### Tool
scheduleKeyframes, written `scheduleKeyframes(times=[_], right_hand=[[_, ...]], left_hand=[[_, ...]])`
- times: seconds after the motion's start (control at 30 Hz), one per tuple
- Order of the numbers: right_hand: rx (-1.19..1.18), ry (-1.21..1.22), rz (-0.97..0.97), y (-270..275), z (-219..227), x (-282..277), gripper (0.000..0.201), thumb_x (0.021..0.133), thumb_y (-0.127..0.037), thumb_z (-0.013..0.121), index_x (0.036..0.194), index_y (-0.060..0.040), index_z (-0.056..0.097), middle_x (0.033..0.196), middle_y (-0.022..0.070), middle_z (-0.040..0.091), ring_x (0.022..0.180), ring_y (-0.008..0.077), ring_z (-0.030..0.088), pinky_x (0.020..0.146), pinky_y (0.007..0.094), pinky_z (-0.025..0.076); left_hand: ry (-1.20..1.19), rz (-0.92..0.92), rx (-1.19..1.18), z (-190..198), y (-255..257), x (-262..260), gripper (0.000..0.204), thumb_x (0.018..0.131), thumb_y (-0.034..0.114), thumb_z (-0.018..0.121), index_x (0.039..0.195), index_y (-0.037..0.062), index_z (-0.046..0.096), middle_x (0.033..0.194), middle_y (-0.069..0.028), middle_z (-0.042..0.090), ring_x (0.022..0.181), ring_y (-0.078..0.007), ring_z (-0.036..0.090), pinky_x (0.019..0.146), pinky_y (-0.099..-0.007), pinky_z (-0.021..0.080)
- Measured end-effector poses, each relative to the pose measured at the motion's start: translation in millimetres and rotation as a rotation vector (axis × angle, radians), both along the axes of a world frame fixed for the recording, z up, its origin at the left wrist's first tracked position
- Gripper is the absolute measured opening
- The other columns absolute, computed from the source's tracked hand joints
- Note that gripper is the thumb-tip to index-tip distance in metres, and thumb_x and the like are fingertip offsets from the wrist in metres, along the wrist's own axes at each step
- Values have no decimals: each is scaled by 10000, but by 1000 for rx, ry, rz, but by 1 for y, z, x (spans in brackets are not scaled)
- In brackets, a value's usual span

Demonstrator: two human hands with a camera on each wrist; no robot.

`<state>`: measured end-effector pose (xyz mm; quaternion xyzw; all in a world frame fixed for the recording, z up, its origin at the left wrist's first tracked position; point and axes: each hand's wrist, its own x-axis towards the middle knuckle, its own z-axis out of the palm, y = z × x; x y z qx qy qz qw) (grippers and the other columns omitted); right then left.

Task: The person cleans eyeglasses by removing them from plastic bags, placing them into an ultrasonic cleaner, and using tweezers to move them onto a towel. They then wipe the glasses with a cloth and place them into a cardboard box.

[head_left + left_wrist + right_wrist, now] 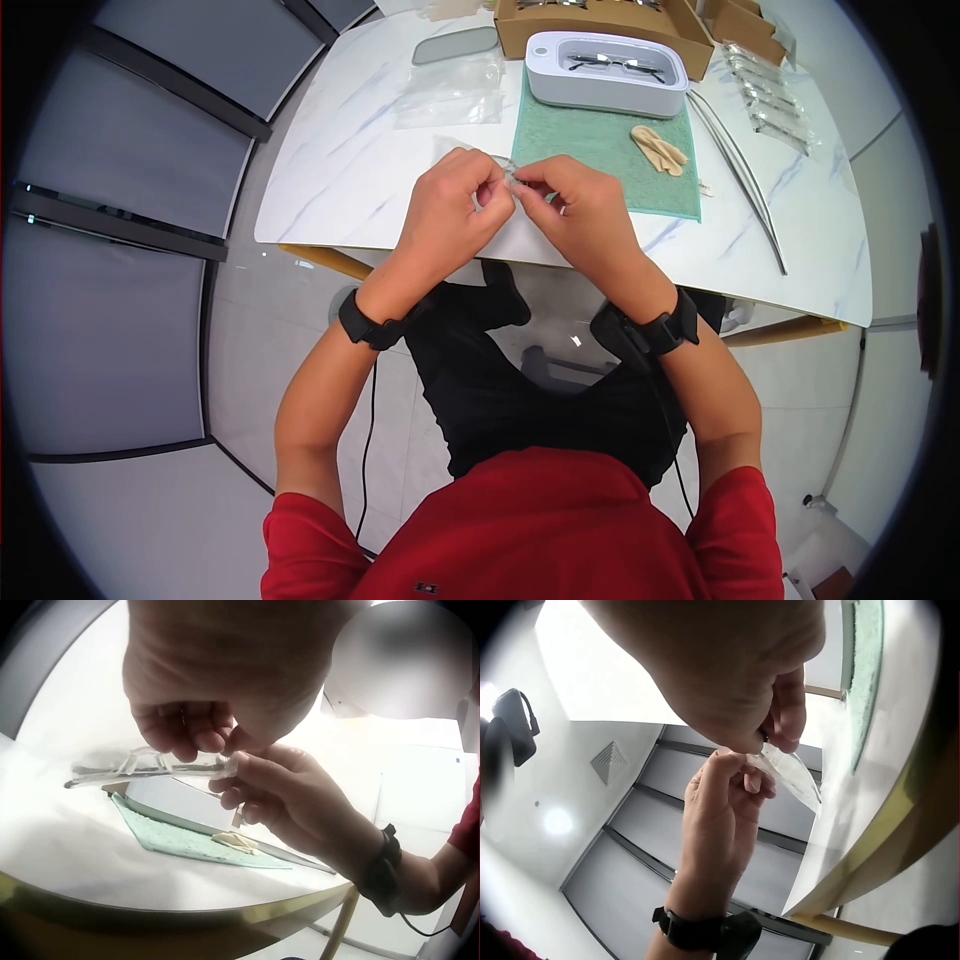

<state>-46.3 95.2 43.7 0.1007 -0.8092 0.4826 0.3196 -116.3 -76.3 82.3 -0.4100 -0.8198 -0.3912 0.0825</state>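
Observation:
Over the table's front edge, my left hand (453,200) and right hand (582,205) meet fingertip to fingertip. Between them is a clear plastic bag (112,760), which both hands pinch at one end. Through the film a slender dark-rimmed pair of glasses (86,781) shows, reaching out to the left in the left wrist view. The right wrist view has the bag (799,784) hanging from the pinched fingers, with a small dark tip at the right fingertips. In the head view the hands hide most of the bag.
A green cloth (590,140) bears a white oblong cleaner (610,95) with glasses (620,67) in it, and beige finger cots (658,150). Around it lie flat clear bags (450,95), a grey case (455,45), a cardboard box (690,30), bagged glasses (768,98) and thin grey strips (740,175).

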Motion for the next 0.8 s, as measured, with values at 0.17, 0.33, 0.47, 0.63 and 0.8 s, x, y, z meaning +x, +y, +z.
scheduleKeyframes(times=[0.17, 0.33, 0.47, 0.63, 0.8], right_hand=[[116, 9, -35, 0, 4, 17, 173, 835, -29, 775, 1000, -39, 724, 910, 119, 712, 729, 278, 705, 637, 343, 560], [44, -8, -69, 1, -12, 24, 201, 833, -4, 779, 1024, -36, 726, 911, 105, 712, 736, 237, 708, 653, 317, 562], [-132, -158, -42, 5, -13, 22, 159, 855, -18, 783, 1006, -29, 734, 935, 90, 726, 762, 188, 710, 666, 285, 561], [-200, -246, -26, 10, -3, 22, 123, 852, -29, 794, 967, -34, 751, 969, 90, 723, 800, 166, 700, 666, 278, 551], [-179, -276, -77, 10, -16, 12, 196, 834, -30, 794, 1012, -42, 713, 978, 75, 715, 805, 152, 698, 650, 284, 538]], left_hand=[[-13, 8, 35, -9, -3, -3, 104, 868, 49, 676, 815, -2, 603, 756, -85, 594, 693, -194, 551, 648, -329, 460], [-10, -60, 47, -18, -3, 4, 125, 864, 43, 681, 809, -5, 579, 747, -93, 575, 724, -225, 563, 663, -342, 460], [13, -79, 69, -25, 2, 8, 140, 860, 35, 682, 802, -4, 561, 739, -98, 560, 740, -252, 561, 670, -358, 461], [27, -66, 107, -25, 5, 11, 130, 849, 29, 686, 800, 2, 569, 741, -98, 569, 721, -259, 562, 658, -360, 462], [111, -57, 139, -29, 22, 26, 125, 827, 31, 698, 787, 31, 580, 721, -80, 559, 693, -268, 555, 629, -386, 457]])
